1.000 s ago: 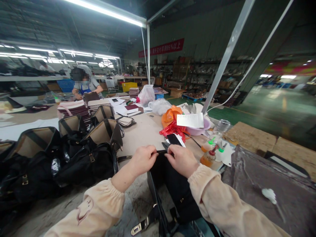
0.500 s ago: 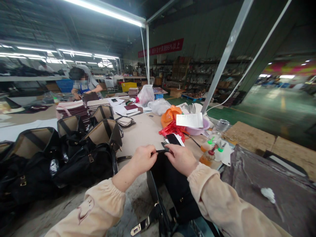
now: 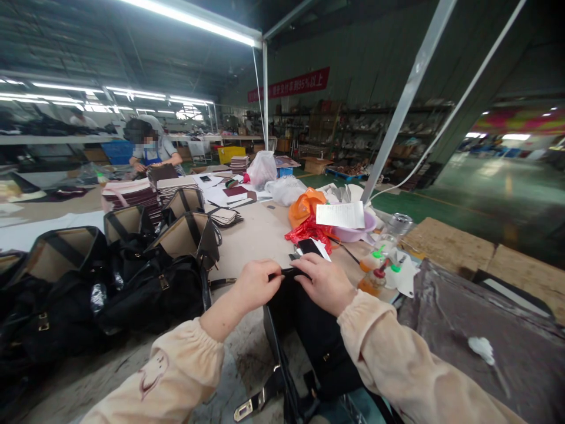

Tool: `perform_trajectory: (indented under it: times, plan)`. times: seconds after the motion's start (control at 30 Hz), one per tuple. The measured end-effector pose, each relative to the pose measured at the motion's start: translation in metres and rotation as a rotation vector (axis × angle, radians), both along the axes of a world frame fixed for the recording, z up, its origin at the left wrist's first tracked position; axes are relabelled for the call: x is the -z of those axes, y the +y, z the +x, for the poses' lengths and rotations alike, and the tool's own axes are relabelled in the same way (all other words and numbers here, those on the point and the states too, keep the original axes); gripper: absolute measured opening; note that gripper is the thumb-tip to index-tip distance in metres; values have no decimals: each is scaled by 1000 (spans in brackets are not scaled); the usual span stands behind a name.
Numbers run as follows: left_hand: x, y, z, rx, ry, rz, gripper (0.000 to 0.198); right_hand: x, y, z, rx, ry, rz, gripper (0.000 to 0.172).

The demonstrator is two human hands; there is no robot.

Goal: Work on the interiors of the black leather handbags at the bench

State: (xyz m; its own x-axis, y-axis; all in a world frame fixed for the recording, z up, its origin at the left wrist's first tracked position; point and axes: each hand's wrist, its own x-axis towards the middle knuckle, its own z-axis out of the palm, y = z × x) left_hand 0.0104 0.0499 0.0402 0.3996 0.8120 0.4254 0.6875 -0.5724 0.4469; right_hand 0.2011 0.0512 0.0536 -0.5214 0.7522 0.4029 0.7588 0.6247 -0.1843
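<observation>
In front of me a black handbag [image 3: 315, 330] hangs upright at the table's near edge, its top edge pinched by both hands. My left hand [image 3: 260, 282] is closed on the left part of that edge, thumb and index finger together. My right hand [image 3: 324, 282] grips the same edge a little further right, fingers bent over it. A strap with a gold buckle [image 3: 243, 410] dangles from the bag's lower left. The bag's far side and the right fingertips are partly hidden.
Several black bags [image 3: 163, 288] stand at left. Past my hands lie a phone [image 3: 309, 247], a red plastic bag [image 3: 309, 229], a purple basin [image 3: 353, 232] and glue bottles [image 3: 373, 282]. A co-worker [image 3: 152, 147] sits across the table. A metal post [image 3: 404, 100] rises at right.
My right fingers have shifted slightly along the bag's top edge, and a dark piece by the fingertips shows more clearly. The left hand has barely moved.
</observation>
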Motion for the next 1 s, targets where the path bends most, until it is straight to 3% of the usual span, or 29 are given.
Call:
perform_trajectory:
  times: [0.17,0.57,1.0]
  plan:
    - [-1,-1,-4,70,-52,-24,10,-3,1,2,-86,-76,57,26]
    - [2,-2,-5,35,-50,-24,8,-2,0,3,-151,-76,68,20]
    - [4,-1,-3,24,-41,-10,8,-2,2,6,-202,-101,111,32]
